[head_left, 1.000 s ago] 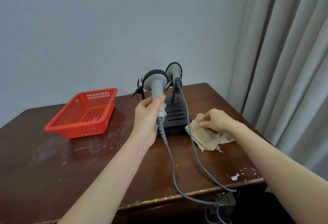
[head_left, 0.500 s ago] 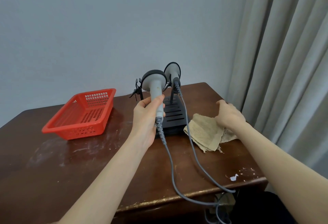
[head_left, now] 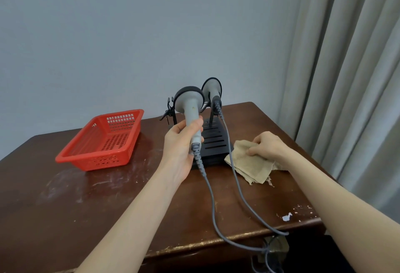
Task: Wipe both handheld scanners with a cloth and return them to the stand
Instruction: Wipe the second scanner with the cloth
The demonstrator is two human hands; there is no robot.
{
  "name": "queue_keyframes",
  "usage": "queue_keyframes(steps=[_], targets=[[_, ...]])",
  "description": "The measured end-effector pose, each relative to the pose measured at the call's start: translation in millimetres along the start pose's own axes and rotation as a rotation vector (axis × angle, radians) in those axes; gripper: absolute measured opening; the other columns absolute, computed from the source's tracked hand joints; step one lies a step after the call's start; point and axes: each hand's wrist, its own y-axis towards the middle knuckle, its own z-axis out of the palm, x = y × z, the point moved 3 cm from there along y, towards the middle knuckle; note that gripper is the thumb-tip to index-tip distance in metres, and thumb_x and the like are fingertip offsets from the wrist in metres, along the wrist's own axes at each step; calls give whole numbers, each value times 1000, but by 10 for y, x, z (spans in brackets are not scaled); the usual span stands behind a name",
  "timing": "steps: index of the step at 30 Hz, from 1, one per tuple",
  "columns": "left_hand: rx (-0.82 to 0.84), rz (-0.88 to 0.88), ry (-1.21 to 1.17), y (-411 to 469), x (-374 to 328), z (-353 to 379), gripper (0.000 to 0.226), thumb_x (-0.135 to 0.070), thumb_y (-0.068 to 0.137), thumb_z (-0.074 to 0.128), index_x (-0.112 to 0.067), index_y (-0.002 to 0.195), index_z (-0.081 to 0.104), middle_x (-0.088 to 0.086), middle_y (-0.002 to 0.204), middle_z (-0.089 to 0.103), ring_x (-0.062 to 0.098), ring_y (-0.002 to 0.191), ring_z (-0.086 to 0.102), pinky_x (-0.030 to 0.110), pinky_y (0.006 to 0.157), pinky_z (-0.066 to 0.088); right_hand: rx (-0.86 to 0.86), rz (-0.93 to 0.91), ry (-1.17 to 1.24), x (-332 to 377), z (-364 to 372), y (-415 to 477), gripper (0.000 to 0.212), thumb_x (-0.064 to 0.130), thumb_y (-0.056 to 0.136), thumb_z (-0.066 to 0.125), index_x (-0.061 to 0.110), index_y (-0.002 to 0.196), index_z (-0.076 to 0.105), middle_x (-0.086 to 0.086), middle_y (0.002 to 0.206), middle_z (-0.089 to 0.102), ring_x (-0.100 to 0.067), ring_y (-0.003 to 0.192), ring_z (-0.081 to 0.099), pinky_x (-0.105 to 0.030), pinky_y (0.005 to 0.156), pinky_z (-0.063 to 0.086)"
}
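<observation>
Dark brown wood of the table fills the near ground, its front edge scuffed, with a white chip near the right corner. Two grey cables come over that edge and run up across the top toward the scanners. Both bare forearms reach in from below. The left hand is raised above the table in front of the stand, its grip wrapped round the handle of the held scanner, which is upright, head uppermost and clear of the stand. Further right, the right hand rests on the beige cloth, which lies crumpled on the table just beside the stand's right side. Its grip is curled onto the fabric, thumb and fingers pinching the upper part. The black slotted stand sits behind the left hand, and the second scanner perches at the top of its right-hand post, head up. A red plastic basket sits well to the left on the table. Behind are a pale grey wall and, at right, a grey curtain.
</observation>
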Motion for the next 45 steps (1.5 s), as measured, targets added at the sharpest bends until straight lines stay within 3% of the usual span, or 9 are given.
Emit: queue_keyframes(steps=[4, 8, 12, 18, 24, 31, 35, 39, 45], targets=[[20, -37, -86, -4, -1, -12, 24, -10, 82, 67, 1, 103, 63, 13, 111, 67, 11, 68, 56, 22, 66, 49, -225, -203, 144, 262, -274, -131, 8, 26, 81, 67, 20, 85, 64, 6, 78, 62, -14, 76, 57, -22, 55, 39], [13, -83, -132, -38, 5, 15, 14, -12, 92, 56, -2, 100, 62, 12, 109, 70, 11, 64, 60, 21, 52, 50, -497, -399, 277, 746, -468, -315, 15, 15, 81, 62, 22, 93, 65, 7, 81, 64, -13, 80, 56, -12, 60, 38], [2, -69, -46, -73, 12, 57, 15, -18, 94, 54, -5, 101, 59, 9, 91, 65, 12, 57, 53, 22, 45, 44, -644, -663, 278, 1162, -357, -528, 29, 10, 77, 57, 24, 99, 70, 7, 90, 67, -15, 87, 61, -33, 77, 50], [52, 62, 76, -110, 10, 104, 23, -32, 98, 46, -11, 105, 49, 5, 72, 48, 12, 49, 44, 22, 41, 34, -489, -808, 287, 1324, -23, -543, 33, 8, 81, 58, 24, 107, 72, 9, 101, 62, -11, 98, 59, -30, 84, 49], [22, 99, 114, -78, 61, 55, 44, -48, 99, 29, -12, 115, 50, 5, 64, 48, 12, 45, 43, 21, 37, 33, -429, -920, 303, 1291, 40, -657, 33, 12, 74, 54, 23, 97, 76, 14, 89, 57, -1, 83, 56, -12, 73, 43], [38, 52, 94, -52, 59, 120, 34, -42, 101, 32, -12, 106, 47, 1, 64, 42, 10, 45, 36, 19, 35, 28, -501, -887, 203, 1387, -86, -472, 29, 5, 79, 59, 19, 99, 75, 2, 93, 62, -13, 85, 59, -33, 75, 52], [11, 49, 92, 6, 64, 91, 36, -42, 101, 32, -12, 111, 48, 1, 63, 43, 9, 42, 37, 19, 35, 29, -408, -845, 232, 1408, -32, -463, 31, 2, 80, 57, 22, 96, 76, 6, 93, 61, -11, 90, 58, -32, 78, 50], [-15, 68, 101, 47, 110, 35, 41, -45, 101, 28, -13, 114, 51, 3, 60, 46, 12, 44, 39, 21, 39, 31, -238, -845, 323, 1366, 29, -588, 28, 3, 78, 60, 25, 84, 77, 17, 86, 59, 2, 88, 57, -15, 80, 44], [2, 39, 104, 24, 131, 65, 31, -41, 102, 29, -17, 101, 49, 2, 65, 42, 9, 44, 36, 19, 37, 27, -354, -800, 241, 1442, -46, -361, 32, 4, 81, 57, 24, 98, 75, 4, 96, 62, -11, 91, 57, -34, 83, 49]])
